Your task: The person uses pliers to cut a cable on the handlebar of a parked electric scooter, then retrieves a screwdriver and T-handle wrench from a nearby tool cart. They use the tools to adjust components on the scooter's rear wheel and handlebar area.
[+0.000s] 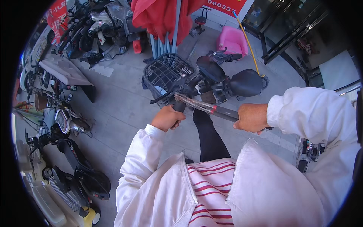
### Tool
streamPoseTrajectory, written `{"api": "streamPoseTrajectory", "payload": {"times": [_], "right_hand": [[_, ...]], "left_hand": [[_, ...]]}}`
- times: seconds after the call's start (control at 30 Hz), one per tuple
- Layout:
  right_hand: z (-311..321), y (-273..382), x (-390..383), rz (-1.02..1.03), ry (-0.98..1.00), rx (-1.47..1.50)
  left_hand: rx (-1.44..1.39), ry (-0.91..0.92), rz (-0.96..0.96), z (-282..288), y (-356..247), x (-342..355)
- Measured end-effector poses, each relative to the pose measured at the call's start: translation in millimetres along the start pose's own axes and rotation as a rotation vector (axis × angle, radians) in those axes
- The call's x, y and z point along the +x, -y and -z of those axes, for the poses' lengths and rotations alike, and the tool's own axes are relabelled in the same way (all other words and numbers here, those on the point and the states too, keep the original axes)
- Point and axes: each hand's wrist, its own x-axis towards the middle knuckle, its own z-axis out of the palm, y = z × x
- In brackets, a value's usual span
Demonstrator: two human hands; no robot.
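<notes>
My left hand [168, 117] is closed round a black handlebar grip [179, 106] on the near side of a two-wheeler. Next to that grip, a black lever [159, 99] sticks out to the left. In my right hand [252, 117] is a long-handled tool [200, 105] with a dark handle, a red band and worn, rusty-looking metal. Its far end lies by the handlebar, just above my left hand; whether it touches the bar I cannot tell. The two-wheeler has a black wire basket [169, 70] at its front and a black seat [246, 83].
Red cloth on poles [162, 19] stands behind the basket. A pink armchair [232, 41] and a yellow-handled mop [249, 45] are at the back right, near glass doors [289, 32]. Parked scooters [81, 166] line the left. My black-clad leg [210, 136] is close beneath the tool.
</notes>
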Motion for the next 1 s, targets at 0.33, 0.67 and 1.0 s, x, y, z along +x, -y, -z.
{"api": "streamPoseTrajectory", "payload": {"times": [0.33, 0.67, 1.0], "right_hand": [[-155, -62, 178, 0.441, -0.424, 0.616], [-199, 98, 400, 1.072, -0.808, 1.247], [-152, -77, 159, 0.554, -0.350, 0.612]], "left_hand": [[0.885, -0.357, -0.186, -13, 3, 5], [1.488, -0.698, 0.048, -63, -17, -8], [0.937, -0.348, -0.157, -27, -11, -3]]}}
